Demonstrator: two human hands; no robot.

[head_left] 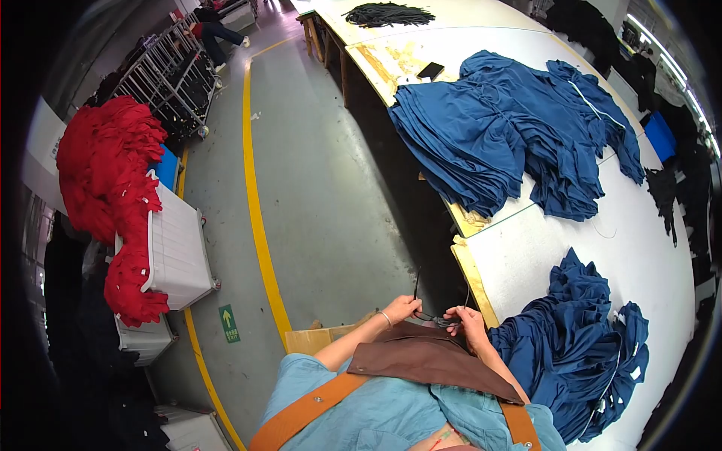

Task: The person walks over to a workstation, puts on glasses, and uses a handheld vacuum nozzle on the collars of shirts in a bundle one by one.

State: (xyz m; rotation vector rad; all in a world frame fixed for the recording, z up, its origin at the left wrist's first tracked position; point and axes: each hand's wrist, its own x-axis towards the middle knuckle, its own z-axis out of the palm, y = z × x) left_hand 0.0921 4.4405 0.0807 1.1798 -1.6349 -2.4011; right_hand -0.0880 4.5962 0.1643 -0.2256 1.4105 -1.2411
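A pair of eyeglasses (pixel 436 320) with dark, thin frames is held in front of my body, its two arms pointing away from me. My left hand (pixel 401 310), with a bracelet at the wrist, pinches one side of the frame. On the other side, the fingers of my right hand (pixel 471 326) are closed around the frame. Just below both hands is the top of my brown apron (pixel 436 359). To the right, near my right forearm, a heap of dark blue garments (pixel 564 346) lies on the white table (pixel 519 263).
A larger stack of blue garments (pixel 511 128) and a phone (pixel 431 71) lie farther along the table. Black strips (pixel 389 14) are at the far end. Left of the yellow-lined aisle (pixel 323 188), red garments (pixel 113 165) overflow a white bin (pixel 180 248). A person (pixel 214 37) is near metal carts.
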